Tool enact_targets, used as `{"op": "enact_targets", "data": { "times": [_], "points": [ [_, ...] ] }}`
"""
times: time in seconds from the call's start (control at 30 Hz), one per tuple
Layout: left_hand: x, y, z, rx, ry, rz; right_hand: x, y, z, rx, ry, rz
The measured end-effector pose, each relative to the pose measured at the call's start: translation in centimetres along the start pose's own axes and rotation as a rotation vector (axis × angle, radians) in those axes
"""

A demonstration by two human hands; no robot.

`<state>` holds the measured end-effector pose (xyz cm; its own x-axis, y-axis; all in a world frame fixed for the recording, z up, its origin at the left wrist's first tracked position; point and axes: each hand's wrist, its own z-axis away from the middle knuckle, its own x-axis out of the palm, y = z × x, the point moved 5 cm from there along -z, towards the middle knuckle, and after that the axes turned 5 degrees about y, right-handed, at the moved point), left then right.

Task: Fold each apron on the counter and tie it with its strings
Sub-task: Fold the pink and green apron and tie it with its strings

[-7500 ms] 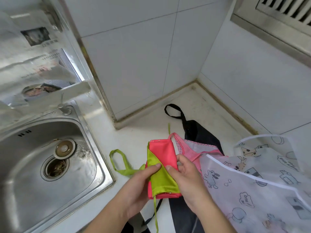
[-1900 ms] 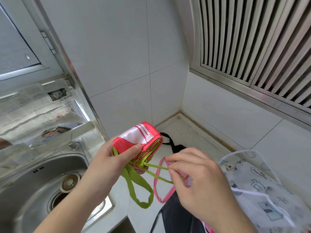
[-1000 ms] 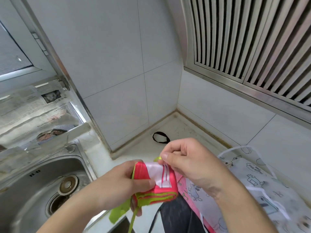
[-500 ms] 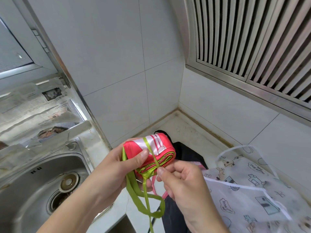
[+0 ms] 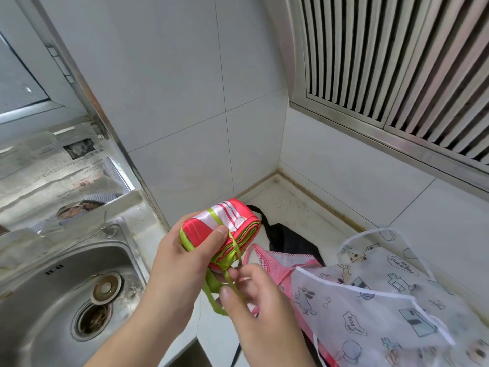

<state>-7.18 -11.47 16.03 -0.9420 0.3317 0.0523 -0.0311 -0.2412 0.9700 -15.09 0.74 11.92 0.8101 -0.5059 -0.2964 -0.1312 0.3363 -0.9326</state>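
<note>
Lying at lower right on white table (image 5: 288,205) beneath tiled walls: unfolded aprons. Gaping lower left: steel sink (image 5: 39,295). Left hand (image 5: 180,263) gripping folded pink apron (image 5: 219,229); right hand (image 5: 254,300) pinching green strings (image 5: 232,276).

The left hand (image 5: 182,263) holds a red, white-striped apron bundle (image 5: 221,229) with lime-green strings (image 5: 234,250); right of the hands, a white cartoon-printed apron (image 5: 370,300).

Left hand (image 5: 185,256) is raised, fingers curled and thumb pressed on top — a firm grip; right hand (image 5: 255,300) sits just below it, fingertips pinched together.
</note>
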Motion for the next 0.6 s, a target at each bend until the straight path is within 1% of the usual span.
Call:
{"op": "enact_targets", "data": {
  "times": [0.03,0.1,0.27,0.4,0.5,0.6],
  "points": [
    [0.0,0.0,0.0,-0.002,0.000,0.001,0.2,0.4,-0.1,0.040,-0.033,-0.028],
    [-0.3,0.0,-0.1,-0.013,-0.009,0.009,0.2,1.1,-0.4,0.062,-0.034,-0.028],
    [-2.0,0.2,-0.8,0.014,0.072,-0.035,-1.9,1.0,-0.5,-0.003,0.020,-0.128],
    [-2.3,0.2,-0.5,0.047,0.060,-0.103,-3.2,-0.3,-0.2,-0.059,-0.011,-0.235],
    [-2.2,0.3,-0.2,0.094,0.048,-0.168,-3.8,-1.5,0.2,-0.150,-0.006,-0.204],
    [-1.9,0.5,0.0,0.175,0.010,-0.287,-4.4,-2.0,0.2,-0.211,0.005,-0.112]
  ]
}}
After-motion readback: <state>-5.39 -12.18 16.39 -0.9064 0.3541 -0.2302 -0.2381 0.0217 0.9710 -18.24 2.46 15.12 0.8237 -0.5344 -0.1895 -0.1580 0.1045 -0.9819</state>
